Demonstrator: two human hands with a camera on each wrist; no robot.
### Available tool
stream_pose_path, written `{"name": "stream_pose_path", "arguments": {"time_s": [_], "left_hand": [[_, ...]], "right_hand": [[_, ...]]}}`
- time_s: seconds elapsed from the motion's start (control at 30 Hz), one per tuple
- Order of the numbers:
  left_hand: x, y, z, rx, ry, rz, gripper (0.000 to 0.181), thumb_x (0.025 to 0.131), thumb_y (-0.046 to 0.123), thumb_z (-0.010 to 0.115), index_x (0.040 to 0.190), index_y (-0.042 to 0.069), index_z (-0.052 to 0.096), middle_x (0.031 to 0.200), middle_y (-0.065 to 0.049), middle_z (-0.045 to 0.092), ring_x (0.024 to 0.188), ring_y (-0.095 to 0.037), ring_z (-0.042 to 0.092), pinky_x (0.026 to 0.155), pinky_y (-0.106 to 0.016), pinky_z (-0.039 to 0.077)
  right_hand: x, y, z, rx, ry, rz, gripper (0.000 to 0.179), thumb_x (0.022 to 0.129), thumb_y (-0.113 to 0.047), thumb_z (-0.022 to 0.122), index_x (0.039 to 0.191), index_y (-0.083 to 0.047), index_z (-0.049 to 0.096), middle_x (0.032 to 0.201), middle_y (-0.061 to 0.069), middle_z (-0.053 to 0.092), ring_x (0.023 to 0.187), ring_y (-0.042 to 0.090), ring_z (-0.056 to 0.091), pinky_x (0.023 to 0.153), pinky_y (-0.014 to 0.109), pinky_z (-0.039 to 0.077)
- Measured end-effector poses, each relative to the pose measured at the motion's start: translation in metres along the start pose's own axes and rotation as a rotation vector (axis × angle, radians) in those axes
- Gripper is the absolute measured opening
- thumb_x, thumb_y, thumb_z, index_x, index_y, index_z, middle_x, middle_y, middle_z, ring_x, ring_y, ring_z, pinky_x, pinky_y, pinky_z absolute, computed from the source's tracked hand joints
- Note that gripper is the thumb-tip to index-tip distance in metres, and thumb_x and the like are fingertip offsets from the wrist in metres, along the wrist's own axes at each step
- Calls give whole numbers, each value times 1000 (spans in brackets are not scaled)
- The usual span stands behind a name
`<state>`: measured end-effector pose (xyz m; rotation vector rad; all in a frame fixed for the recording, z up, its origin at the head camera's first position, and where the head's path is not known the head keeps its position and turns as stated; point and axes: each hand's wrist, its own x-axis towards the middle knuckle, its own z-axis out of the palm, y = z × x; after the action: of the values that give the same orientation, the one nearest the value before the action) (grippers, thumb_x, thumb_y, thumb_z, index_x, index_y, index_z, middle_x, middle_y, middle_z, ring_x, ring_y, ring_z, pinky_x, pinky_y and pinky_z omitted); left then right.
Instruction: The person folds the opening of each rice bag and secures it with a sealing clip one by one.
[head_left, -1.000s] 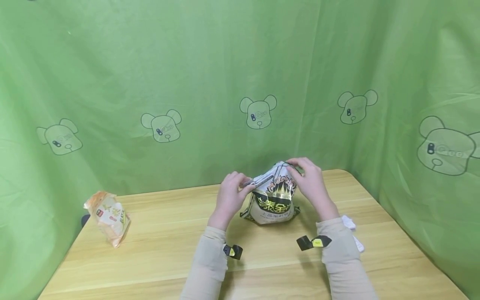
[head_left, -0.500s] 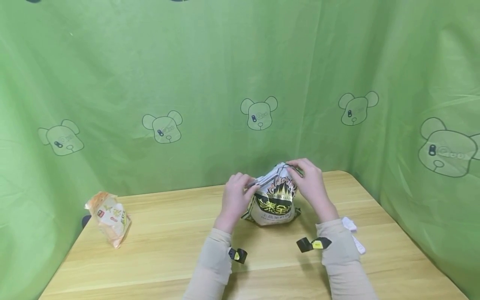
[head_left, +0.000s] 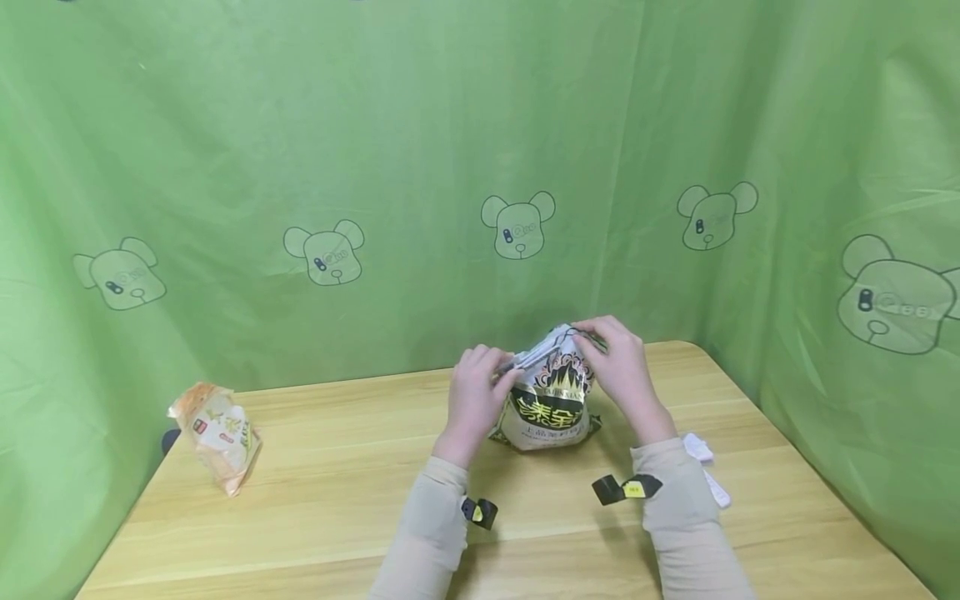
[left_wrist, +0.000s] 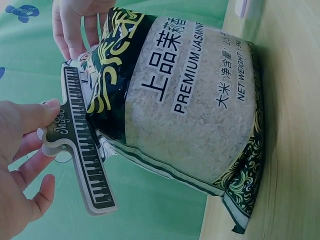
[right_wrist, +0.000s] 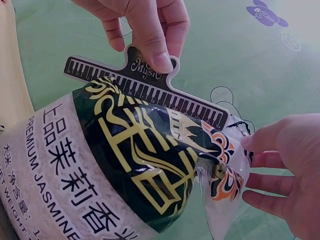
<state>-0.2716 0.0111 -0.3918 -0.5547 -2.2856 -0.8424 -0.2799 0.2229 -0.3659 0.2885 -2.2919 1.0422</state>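
A plastic bag of jasmine rice point(head_left: 551, 421) stands on the wooden table, its see-through lower part full of grains. My left hand point(head_left: 476, 398) pinches a clip point(left_wrist: 85, 145) printed with piano keys and the word "Music". Its long edge lies across the bag's folded top, clearest in the right wrist view. Thumb and fingers press the clip's tab from both sides. At the bag's upper right corner, my right hand point(head_left: 621, 364) pinches the crumpled white plastic point(right_wrist: 239, 150) between thumb and fingers.
An orange and white food packet point(head_left: 221, 437) lies near the table's left edge. Small white objects point(head_left: 717, 490) sit beside the right forearm. Green curtains point(head_left: 420, 167) with bear heads hang close behind the table point(head_left: 337, 467).
My left hand has moved slightly right with the clip, further along the bag's top. The right hand keeps its grip in almost the same place.
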Motion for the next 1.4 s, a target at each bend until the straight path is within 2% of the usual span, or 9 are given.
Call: {"name": "stream_pose_path", "arguments": {"time_s": [0.3,0.47,0.57,0.8,1.03,1.23,1.4], "left_hand": [[2,-2,-2,-15,5,15,27,82,25,76,104,11,69,94,-1,66,84,-16,55,77,-29,49],[3,-9,-4,-59,-66,-9,30,84,26,74,110,12,69,99,-1,67,90,-16,57,82,-30,50],[3,-13,-7,-87,-115,-46,32,86,27,73,114,13,68,103,-2,69,94,-18,59,85,-33,51],[4,-21,-14,-103,-186,-107,34,86,35,71,113,14,69,106,-3,72,95,-21,62,85,-36,51],[4,-27,-18,-117,-200,-127,35,87,37,70,112,14,69,104,-2,73,93,-19,63,83,-37,52],[4,-32,-17,-139,-223,-162,36,87,39,70,113,14,69,107,-3,72,98,-23,64,85,-40,52],[2,-34,-15,-131,-195,-138,35,87,37,70,110,12,69,107,-6,71,99,-26,63,87,-41,52]], "right_hand": [[0,1,0,-1,-1,1,20,91,-7,65,110,-2,67,110,19,67,102,35,63,93,52,53],[0,1,-1,6,-13,7,21,91,-9,65,112,-2,67,110,18,66,101,34,63,93,52,53],[-1,3,-1,4,-16,6,22,92,-10,64,113,-2,66,111,18,66,102,34,63,94,52,52],[0,5,-4,-3,-34,-1,24,92,-12,64,115,-3,66,113,19,66,105,36,62,96,54,51],[1,6,-6,-2,-54,3,27,92,-15,65,117,-4,65,116,19,65,107,36,62,97,55,50],[2,9,-7,3,-82,25,29,93,-18,65,119,-5,64,118,18,65,110,35,61,95,54,51],[1,10,-8,2,-94,32,30,93,-18,65,120,-5,64,120,18,64,111,35,61,95,53,52]]}}
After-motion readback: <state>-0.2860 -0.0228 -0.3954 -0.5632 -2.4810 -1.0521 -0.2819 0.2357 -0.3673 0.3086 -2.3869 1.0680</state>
